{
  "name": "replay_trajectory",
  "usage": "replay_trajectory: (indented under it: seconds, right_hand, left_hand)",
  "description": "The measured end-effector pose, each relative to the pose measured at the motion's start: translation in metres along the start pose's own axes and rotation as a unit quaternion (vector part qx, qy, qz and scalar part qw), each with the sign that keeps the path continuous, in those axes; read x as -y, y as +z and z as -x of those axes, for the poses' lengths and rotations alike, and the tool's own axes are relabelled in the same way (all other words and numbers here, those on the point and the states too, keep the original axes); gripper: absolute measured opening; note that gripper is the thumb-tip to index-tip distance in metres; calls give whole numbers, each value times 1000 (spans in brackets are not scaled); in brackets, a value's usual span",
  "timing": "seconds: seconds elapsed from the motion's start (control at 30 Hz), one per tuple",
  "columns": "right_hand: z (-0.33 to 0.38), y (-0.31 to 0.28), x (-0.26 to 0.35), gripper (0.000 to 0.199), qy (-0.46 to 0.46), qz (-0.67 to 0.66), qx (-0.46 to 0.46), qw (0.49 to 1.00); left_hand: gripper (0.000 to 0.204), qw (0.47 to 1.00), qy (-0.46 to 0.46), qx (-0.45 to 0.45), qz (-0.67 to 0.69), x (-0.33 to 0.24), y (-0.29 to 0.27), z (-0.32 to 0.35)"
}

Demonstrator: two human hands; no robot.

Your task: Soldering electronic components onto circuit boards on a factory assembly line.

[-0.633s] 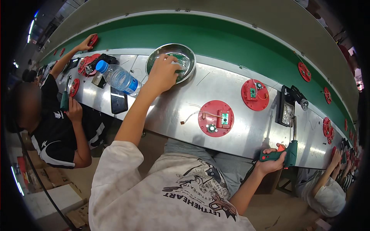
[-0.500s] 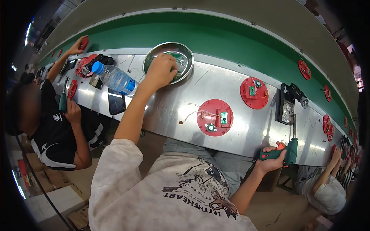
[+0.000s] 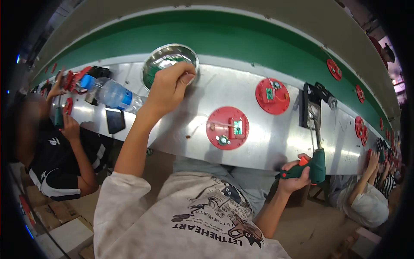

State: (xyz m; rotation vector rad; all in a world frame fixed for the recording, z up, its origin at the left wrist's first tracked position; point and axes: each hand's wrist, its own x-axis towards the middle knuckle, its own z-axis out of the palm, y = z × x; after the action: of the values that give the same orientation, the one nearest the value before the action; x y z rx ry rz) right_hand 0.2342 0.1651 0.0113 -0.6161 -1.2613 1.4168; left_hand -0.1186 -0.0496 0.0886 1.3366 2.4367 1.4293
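Presently, my left hand (image 3: 174, 84) is at the near edge of the metal bowl (image 3: 148, 60), fingers curled; I cannot tell what they pinch. My right hand (image 3: 295, 175) grips the green soldering gun (image 3: 318, 166). Between my hands, a wired red disc (image 3: 221, 131) lies on the table (image 3: 172, 140); a second disc (image 3: 280, 98) lies farther right.

Metal workbench (image 3: 280, 144) carries a steel bowl (image 3: 152, 64), clear bottle (image 3: 111, 93), dark phone (image 3: 115, 121), near red disc (image 3: 225, 128), farther red disc (image 3: 272, 96) and black tool stand (image 3: 304, 108).
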Motion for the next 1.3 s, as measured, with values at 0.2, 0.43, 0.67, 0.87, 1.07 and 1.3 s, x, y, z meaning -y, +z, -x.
replay_trajectory:
  seconds: [0.2,0.43,0.67,0.87,1.07,1.3]
  right_hand:
    - [33,-1,27,61,92,81,165,979]
    - [58,-10,28,47,110,142,261,949]
    - [58,-7,20,32,146,148,274,939]
    - [61,-1,18,36,148,105,283,942]
    - [61,-4,16,37,153,108,288,939]
    - [58,10,22,43,148,147,251,945]
  left_hand:
    - [13,996,89,-9,5,-47,79,79]
    - [14,988,113,-90,-49,-34,117,103]
    - [14,986,116,-95,-79,-33,119,107]
    - [15,984,122,-95,-91,-31,119,105]
    - [16,983,125,-93,-94,-28,119,106]
    - [16,982,128,-100,-93,-27,121,106]
